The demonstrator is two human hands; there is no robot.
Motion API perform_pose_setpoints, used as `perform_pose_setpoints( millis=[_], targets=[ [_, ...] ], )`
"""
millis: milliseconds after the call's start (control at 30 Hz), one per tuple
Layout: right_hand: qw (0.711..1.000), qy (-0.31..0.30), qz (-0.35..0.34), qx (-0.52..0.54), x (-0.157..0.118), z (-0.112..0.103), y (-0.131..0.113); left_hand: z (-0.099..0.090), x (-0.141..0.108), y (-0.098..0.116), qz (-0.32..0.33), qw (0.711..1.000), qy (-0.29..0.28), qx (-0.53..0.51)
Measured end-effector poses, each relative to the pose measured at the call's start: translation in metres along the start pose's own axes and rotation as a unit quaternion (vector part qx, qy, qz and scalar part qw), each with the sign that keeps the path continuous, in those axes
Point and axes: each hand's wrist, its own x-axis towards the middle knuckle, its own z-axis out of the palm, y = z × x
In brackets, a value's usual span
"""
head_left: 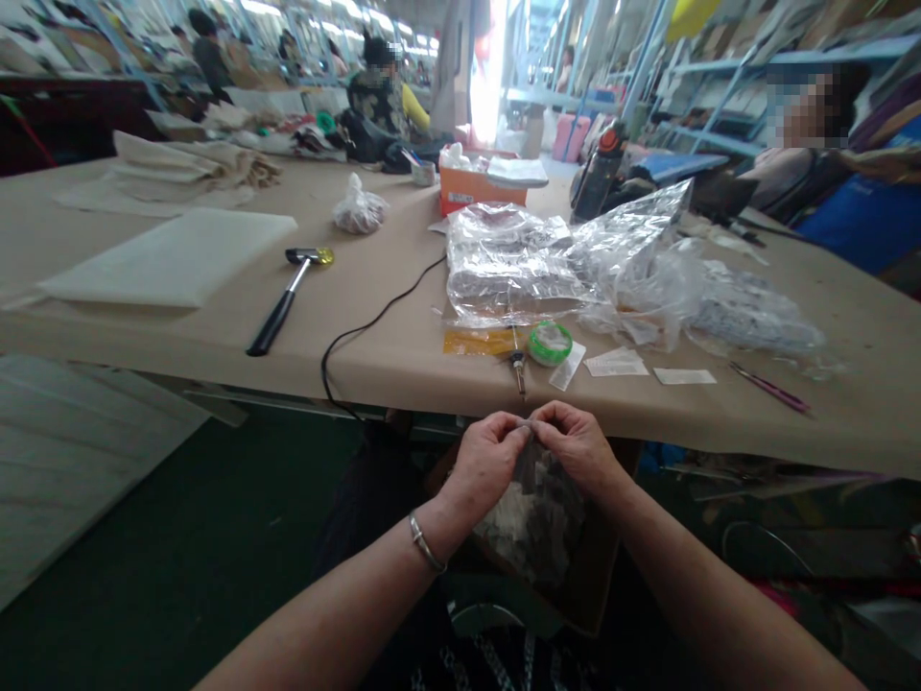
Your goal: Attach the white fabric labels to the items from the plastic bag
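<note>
My left hand [490,459] and my right hand [576,446] meet just past the table's front edge, thumbs and forefingers pinched together. What they pinch is small and mostly hidden by the fingertips. Beneath them an open box [599,590] holds a clear bag [539,528] with pale pieces in it. On the table beyond my fingers lies a soldering-iron-like tool [518,369] with its tip toward me. Beside it are a green-rimmed round container [550,344], an amber strip [475,342] and white labels [617,362].
Clear plastic bags [518,274] spread behind the tool. A hammer [280,307], a black cable [374,321] and a white sheet stack [173,259] lie to the left. Tweezers [769,387] lie right. Farther back stand an orange box [479,187] and a dark bottle [599,178]. A person sits at right.
</note>
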Motion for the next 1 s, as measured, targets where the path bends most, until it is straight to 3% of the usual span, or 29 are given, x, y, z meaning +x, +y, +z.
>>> perform_pose_setpoints(
  millis=[167, 300, 1000],
  targets=[
    [0.999, 0.02, -0.025, -0.031, 0.009, 0.002, -0.003, -0.004, 0.01, 0.009, 0.079, 0.988, 0.057, 0.124],
    [0.997, 0.037, -0.042, -0.053, 0.012, 0.003, -0.004, -0.004, 0.013, 0.014, 0.107, 0.979, 0.071, 0.157],
    [0.99, 0.059, -0.096, -0.09, 0.02, 0.005, 0.0, -0.003, 0.026, 0.008, 0.129, 0.974, 0.089, 0.166]
  ],
)
